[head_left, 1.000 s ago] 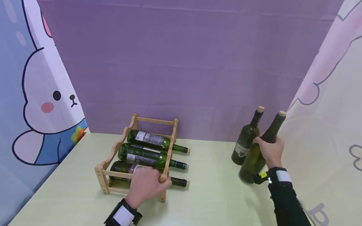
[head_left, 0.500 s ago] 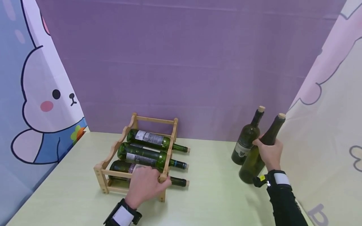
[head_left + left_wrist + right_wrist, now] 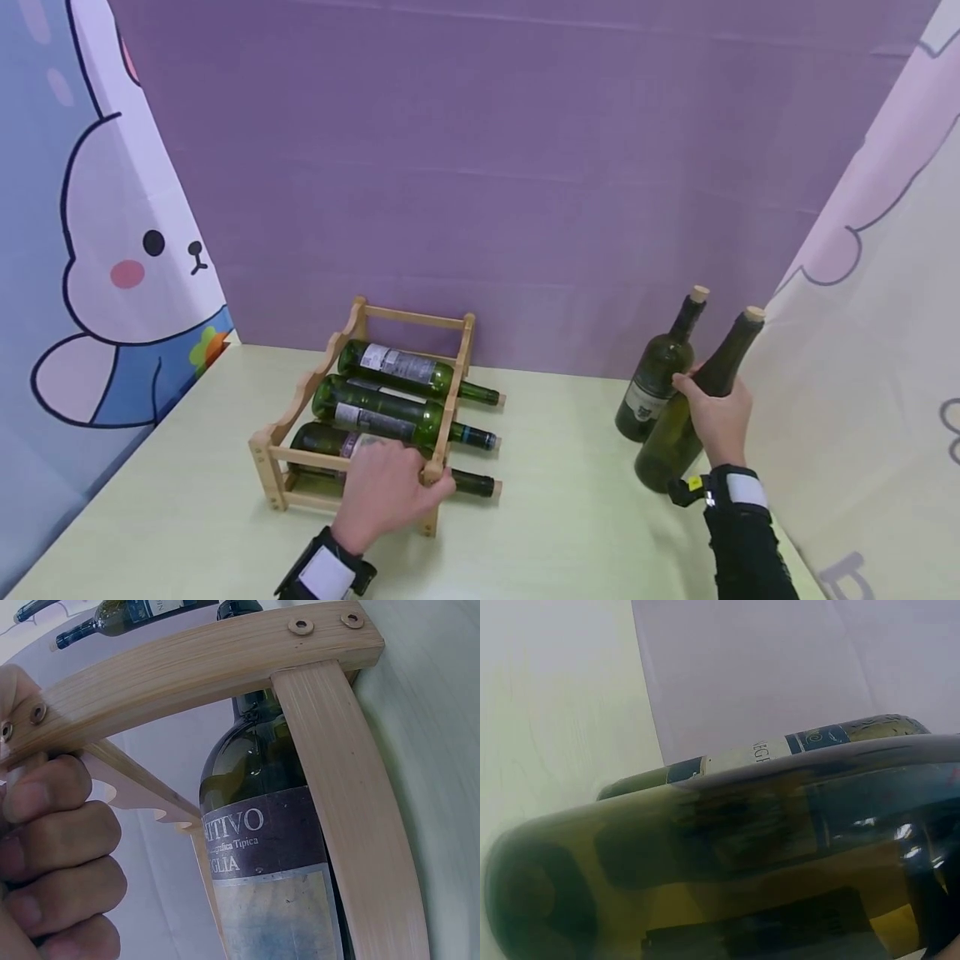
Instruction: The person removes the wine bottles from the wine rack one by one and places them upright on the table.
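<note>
My left hand (image 3: 392,492) grips the near right corner of a wooden wine rack (image 3: 262,454); the left wrist view shows its fingers (image 3: 71,832) curled by the rail. Several green wine bottles lie in the rack, corks pointing right, among them a labelled wine bottle (image 3: 270,832) right beside this hand. On the right, my right hand (image 3: 720,417) holds a dark green wine bottle (image 3: 671,446) around its upper part, with the corked neck leaning right. Its body fills much of the right wrist view, where the hand is mostly hidden.
Another corked wine bottle (image 3: 652,375) with a pale label stands just behind the held one. A purple backdrop (image 3: 525,183) rises along the back of the pale table (image 3: 555,500). Printed cloths hang at the left (image 3: 135,317) and right (image 3: 862,375).
The head view has shifted slightly. My right hand and its bottle have sunk a little in view, while my left hand stays on the rack.
</note>
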Action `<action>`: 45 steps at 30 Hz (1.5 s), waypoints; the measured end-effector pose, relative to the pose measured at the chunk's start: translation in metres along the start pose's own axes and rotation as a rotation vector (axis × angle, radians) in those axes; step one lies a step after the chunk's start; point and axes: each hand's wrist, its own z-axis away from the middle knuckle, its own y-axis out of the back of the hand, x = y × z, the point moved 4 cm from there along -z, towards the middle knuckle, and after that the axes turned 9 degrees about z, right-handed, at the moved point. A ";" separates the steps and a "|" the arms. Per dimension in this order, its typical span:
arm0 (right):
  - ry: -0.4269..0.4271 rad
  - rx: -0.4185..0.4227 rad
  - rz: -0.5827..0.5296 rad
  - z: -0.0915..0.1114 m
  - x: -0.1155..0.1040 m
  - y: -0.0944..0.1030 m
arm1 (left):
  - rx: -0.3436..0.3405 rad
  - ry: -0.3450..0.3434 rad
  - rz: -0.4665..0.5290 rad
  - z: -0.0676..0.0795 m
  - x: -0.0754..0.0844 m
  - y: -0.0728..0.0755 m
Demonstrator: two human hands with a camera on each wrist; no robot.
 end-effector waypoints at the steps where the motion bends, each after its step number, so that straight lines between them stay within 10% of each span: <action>1: 0.002 0.002 0.000 0.000 0.000 0.000 | 0.002 -0.002 -0.004 0.000 0.000 0.000; 16: -0.013 -0.048 0.114 0.004 0.009 0.007 | -0.025 0.017 -0.001 -0.001 0.000 -0.004; 24: -0.081 -0.266 0.188 0.012 0.020 0.012 | -0.031 0.021 -0.004 -0.001 0.000 -0.006; 45: 0.249 -0.269 0.071 0.040 -0.003 0.024 | 0.002 0.034 0.010 0.000 -0.001 -0.002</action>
